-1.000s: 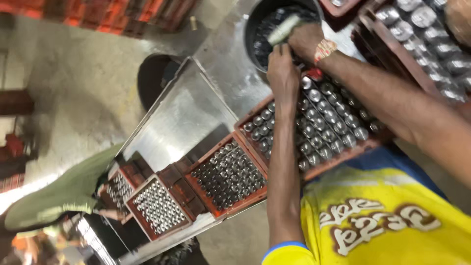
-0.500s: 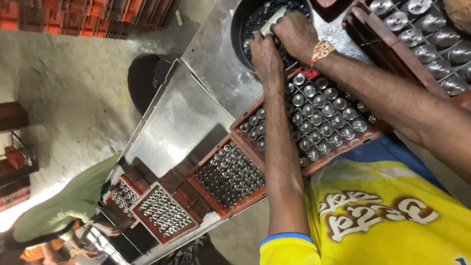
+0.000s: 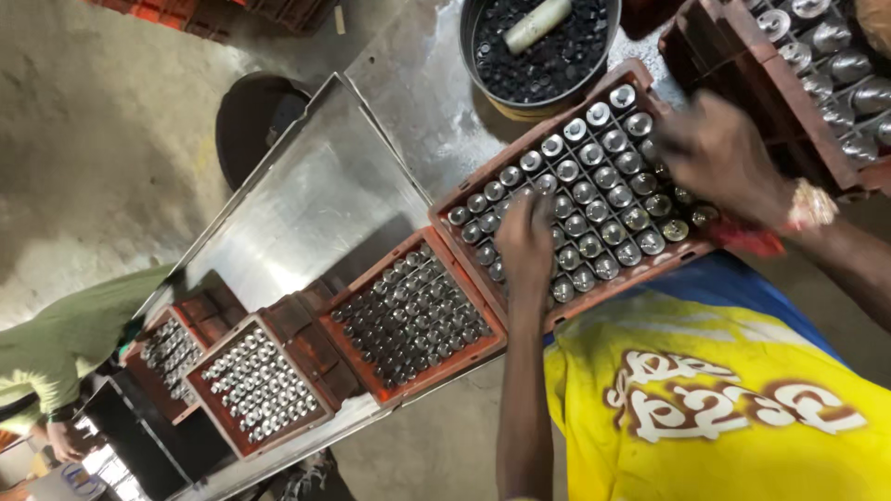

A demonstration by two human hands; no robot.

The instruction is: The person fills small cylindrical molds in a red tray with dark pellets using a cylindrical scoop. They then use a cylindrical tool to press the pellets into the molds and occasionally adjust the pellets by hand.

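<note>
Nearest: left hand (image 3: 525, 243) lies palm-down on the bottle tops at the near-left of the red crate (image 3: 464, 190), fingers loosely together, curled over the tops; whether it clamps a cap I cannot tell. Right hand (image 3: 719, 158) hovers low over the crate's right side, blurred; grip unreadable. A wristband (image 3: 809, 204) shows on that arm.

The crate sits on the steel table (image 3: 306, 209), its cells filled with upright bottles (image 3: 594, 190), shiny round tops showing.

Judgement: the work in hand looks like capping or pressing tops. To do it well, keep each hand square over a single top, press straight down, work row by row so none is skipped.

Beyond the crate: a round tub (image 3: 478, 56) of dark caps with a pale cylinder (image 3: 536, 23) lying on them. Further along the table, more filled crates (image 3: 408, 320); another person's green sleeve (image 3: 65, 334) at the far end.
</note>
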